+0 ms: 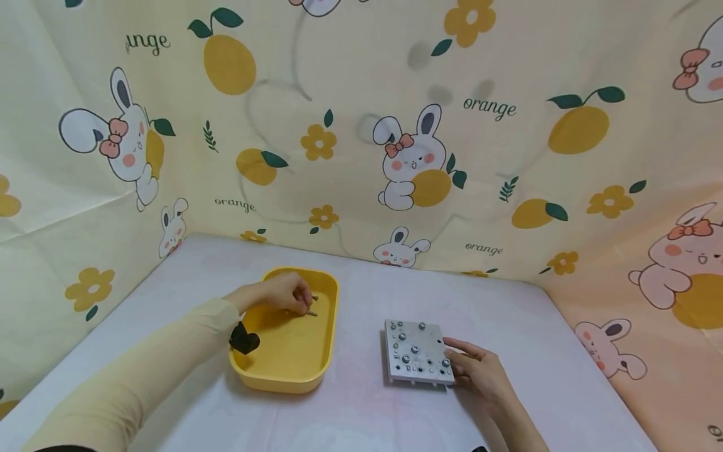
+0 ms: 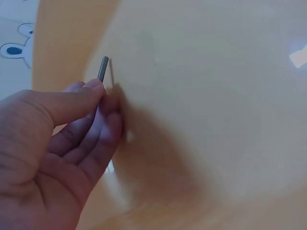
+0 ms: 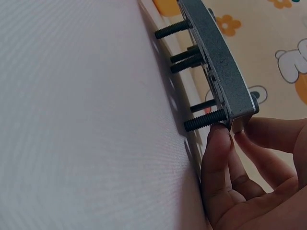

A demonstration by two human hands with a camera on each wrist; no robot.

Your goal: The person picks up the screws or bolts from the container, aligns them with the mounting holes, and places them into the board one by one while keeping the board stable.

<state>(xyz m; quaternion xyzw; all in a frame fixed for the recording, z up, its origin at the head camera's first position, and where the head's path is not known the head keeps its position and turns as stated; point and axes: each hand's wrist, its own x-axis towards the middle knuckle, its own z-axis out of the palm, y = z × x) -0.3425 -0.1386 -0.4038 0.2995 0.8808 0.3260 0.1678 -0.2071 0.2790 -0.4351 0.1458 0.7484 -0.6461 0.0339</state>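
Down by the table's (image 1: 350,420) near edge, the right hand (image 1: 480,373) grips a corner of the grey metal plate (image 1: 418,351) between thumb and fingers. Black screws (image 3: 204,122) poke out under the plate and hold it up off the table. Over in the yellow tray (image 1: 290,380), the left hand (image 1: 279,292) pinches a thin metal pin (image 2: 102,69) between thumb and fingers.
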